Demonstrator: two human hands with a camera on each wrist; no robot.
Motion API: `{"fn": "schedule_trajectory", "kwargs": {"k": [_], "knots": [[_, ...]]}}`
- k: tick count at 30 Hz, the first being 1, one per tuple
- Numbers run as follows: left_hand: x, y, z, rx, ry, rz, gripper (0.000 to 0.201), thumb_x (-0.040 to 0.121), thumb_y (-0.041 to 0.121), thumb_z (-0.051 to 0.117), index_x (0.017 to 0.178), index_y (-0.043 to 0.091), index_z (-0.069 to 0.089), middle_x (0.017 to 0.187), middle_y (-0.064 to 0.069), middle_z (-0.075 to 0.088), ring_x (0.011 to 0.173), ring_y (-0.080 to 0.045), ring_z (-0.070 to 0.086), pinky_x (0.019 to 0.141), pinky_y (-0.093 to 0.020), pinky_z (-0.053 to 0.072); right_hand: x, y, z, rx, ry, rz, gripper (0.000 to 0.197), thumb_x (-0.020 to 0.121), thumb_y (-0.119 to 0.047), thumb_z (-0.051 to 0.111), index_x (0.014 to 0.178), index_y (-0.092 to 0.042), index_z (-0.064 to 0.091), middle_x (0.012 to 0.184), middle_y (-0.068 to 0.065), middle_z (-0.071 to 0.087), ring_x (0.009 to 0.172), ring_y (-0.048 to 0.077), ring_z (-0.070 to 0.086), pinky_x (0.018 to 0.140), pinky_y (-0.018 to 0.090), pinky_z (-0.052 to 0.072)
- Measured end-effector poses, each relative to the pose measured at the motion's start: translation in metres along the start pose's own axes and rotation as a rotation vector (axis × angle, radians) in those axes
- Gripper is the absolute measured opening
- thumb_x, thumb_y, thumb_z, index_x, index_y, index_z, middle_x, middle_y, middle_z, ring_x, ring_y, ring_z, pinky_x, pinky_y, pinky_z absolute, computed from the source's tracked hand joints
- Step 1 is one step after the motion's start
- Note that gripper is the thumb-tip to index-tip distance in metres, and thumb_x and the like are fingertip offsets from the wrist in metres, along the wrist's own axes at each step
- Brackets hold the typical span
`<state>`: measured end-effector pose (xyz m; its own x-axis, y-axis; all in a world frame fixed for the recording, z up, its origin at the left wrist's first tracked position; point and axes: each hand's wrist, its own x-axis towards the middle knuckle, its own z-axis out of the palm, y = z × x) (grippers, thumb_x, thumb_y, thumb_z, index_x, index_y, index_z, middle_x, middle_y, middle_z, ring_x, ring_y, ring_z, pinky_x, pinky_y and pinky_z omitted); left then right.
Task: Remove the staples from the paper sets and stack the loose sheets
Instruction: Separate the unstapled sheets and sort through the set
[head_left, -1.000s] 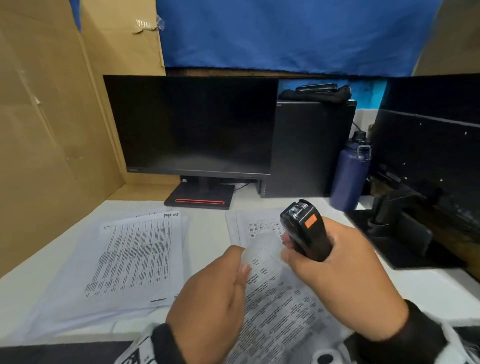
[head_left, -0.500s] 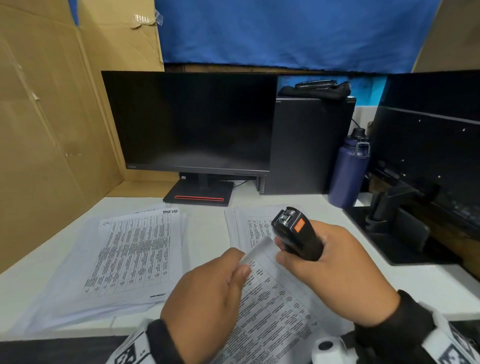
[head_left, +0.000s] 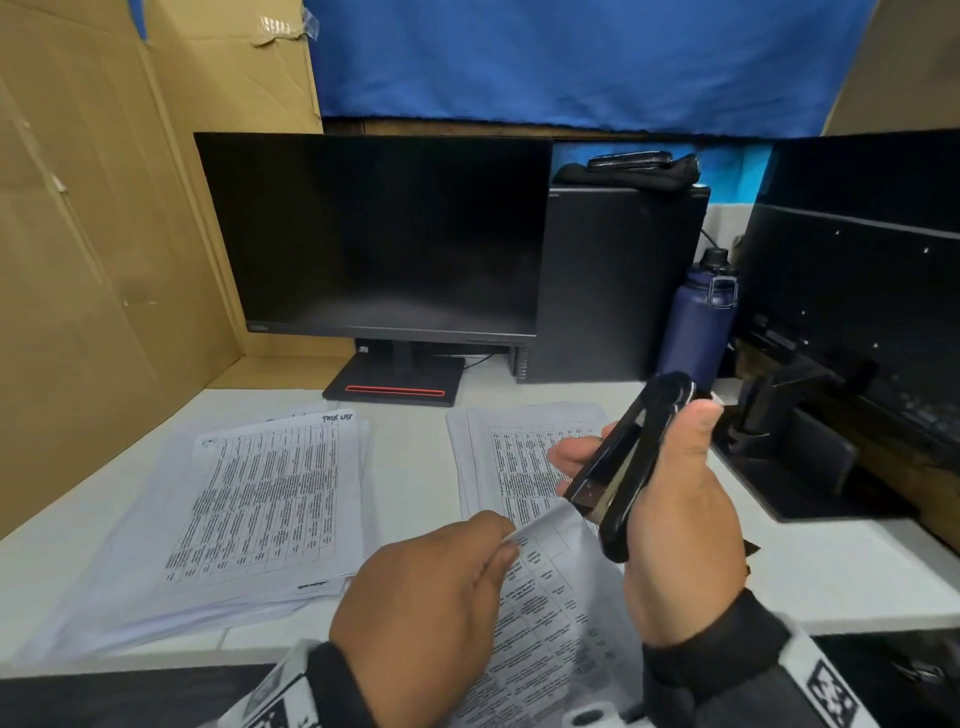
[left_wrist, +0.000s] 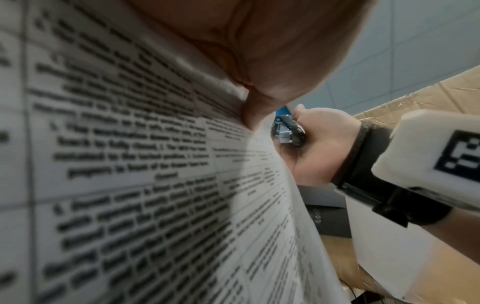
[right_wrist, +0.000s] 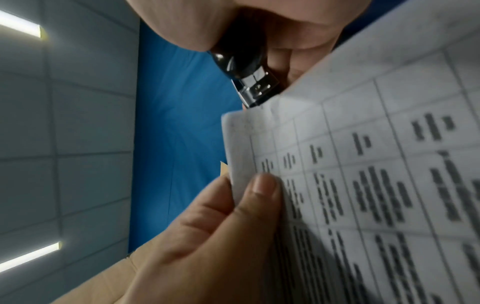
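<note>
Now that the stapler-style remover (head_left: 631, 465) is flipping over from nose-up, where it was half a second ago, to nose-down, its metal tip is meeting the top corner of the stapled paper set (head_left: 550, 613), so the actual prying looks like it's starting. The right hand (head_left: 680, 525) is wrapping its fingers and thumb around the black body, thumb pressing near the top end. The left hand (head_left: 431, 597) is pinching that same corner between thumb and forefinger, holding it up off the near edge of the desk (head_left: 415, 467); the right wrist view shows the thumb (right_wrist: 262, 191) flat on the printed table just below the metal nose. I can't make out the staple itself, too blurry. The other two piles are sitting untouched: the bigger stack (head_left: 249, 509) toward the left edge, and the sheets (head_left: 519, 452) in the middle, behind the hands. So I'm guessing the job's somewhere mid-way.
</note>
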<state>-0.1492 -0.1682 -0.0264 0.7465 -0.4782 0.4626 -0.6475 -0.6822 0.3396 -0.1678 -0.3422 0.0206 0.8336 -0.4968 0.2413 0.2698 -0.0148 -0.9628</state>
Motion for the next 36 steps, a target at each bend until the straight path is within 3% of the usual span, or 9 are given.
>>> {"fn": "schedule_trajectory", "kwargs": {"k": [6,9,12,18,23,28,31,33,36], "knots": [[-0.001,0.009,0.005,0.019,-0.029,0.022,0.031,0.098,0.056,0.026,0.100,0.035,0.049,0.070,0.014,0.059,0.059,-0.010,0.058,0.050,-0.029,0.047,-0.006,0.011,0.001,-0.066,-0.030,-0.001,0.101,0.075,-0.089,0.009,0.080,-0.009,0.070,0.071,0.005,0.076,0.069,0.016,0.075,0.075,0.038,0.052],[-0.003,0.015,0.005,0.044,-0.031,0.033,0.018,0.098,0.049,0.039,0.096,0.035,0.049,0.063,0.016,0.058,0.049,-0.007,0.054,0.041,-0.024,0.040,-0.005,0.014,0.000,-0.043,0.011,-0.034,0.099,0.070,-0.096,0.017,0.080,-0.008,0.064,0.066,0.012,0.072,0.057,0.024,0.072,0.056,0.031,0.054],[-0.005,0.018,0.008,0.061,-0.054,0.032,0.018,0.097,0.050,0.040,0.095,0.034,0.049,0.062,0.015,0.058,0.046,-0.008,0.054,0.039,-0.025,0.043,-0.004,0.017,-0.002,-0.077,0.039,-0.080,0.107,0.060,-0.104,0.022,0.080,-0.006,0.061,0.065,0.012,0.069,0.055,0.024,0.069,0.055,0.031,0.056],[-0.014,0.026,0.014,0.019,-0.124,-0.053,0.053,0.086,0.067,0.003,0.114,0.038,0.038,0.095,0.006,0.067,0.083,-0.022,0.065,0.072,-0.039,0.053,-0.001,0.026,-0.005,-0.069,0.043,-0.106,0.113,0.057,-0.105,0.027,0.088,-0.001,0.061,0.064,0.019,0.064,0.050,0.017,0.065,0.049,0.025,0.054],[0.002,0.016,0.005,-0.064,-0.086,-0.162,0.030,0.100,0.062,0.021,0.101,0.038,0.040,0.071,0.012,0.056,0.072,-0.010,0.061,0.066,-0.032,0.049,0.022,0.013,-0.014,0.027,-0.031,-0.029,0.086,0.068,-0.095,0.034,0.094,-0.018,0.064,0.082,0.009,0.074,0.076,0.027,0.075,0.072,0.046,0.059],[0.044,-0.009,-0.008,-0.457,0.042,-0.415,0.027,0.105,0.036,0.048,0.084,0.026,0.062,0.068,0.012,0.069,0.058,-0.002,0.063,0.057,-0.031,0.050,0.067,0.006,-0.066,-0.015,0.124,0.092,0.044,0.097,-0.060,0.047,0.096,-0.019,0.062,0.085,0.013,0.063,0.065,0.023,0.069,0.059,0.039,0.046],[0.077,-0.031,-0.003,-0.697,0.040,-0.622,0.025,0.100,0.036,0.055,0.088,0.021,0.070,0.085,0.000,0.079,0.083,-0.022,0.075,0.083,-0.045,0.061,0.083,0.017,-0.097,-0.024,0.226,0.278,0.047,0.097,-0.062,0.046,0.099,-0.019,0.065,0.094,0.009,0.069,0.079,0.027,0.070,0.070,0.044,0.051],[0.099,-0.043,0.006,-0.878,0.057,-0.758,0.018,0.095,0.037,0.058,0.087,0.022,0.066,0.096,-0.001,0.074,0.097,-0.026,0.069,0.105,-0.046,0.050,0.092,0.025,-0.115,0.168,0.301,0.431,0.048,0.095,-0.066,0.046,0.101,-0.024,0.066,0.107,0.009,0.070,0.092,0.029,0.070,0.077,0.046,0.052],[0.132,-0.053,0.021,-0.898,0.074,-0.879,0.012,0.102,0.030,0.057,0.103,0.019,0.061,0.101,0.003,0.064,0.095,-0.018,0.058,0.104,-0.037,0.044,0.100,0.033,-0.141,0.419,0.319,0.595,0.053,0.099,-0.050,0.045,0.134,-0.014,0.060,0.094,0.013,0.066,0.078,0.028,0.070,0.070,0.044,0.055]]}}
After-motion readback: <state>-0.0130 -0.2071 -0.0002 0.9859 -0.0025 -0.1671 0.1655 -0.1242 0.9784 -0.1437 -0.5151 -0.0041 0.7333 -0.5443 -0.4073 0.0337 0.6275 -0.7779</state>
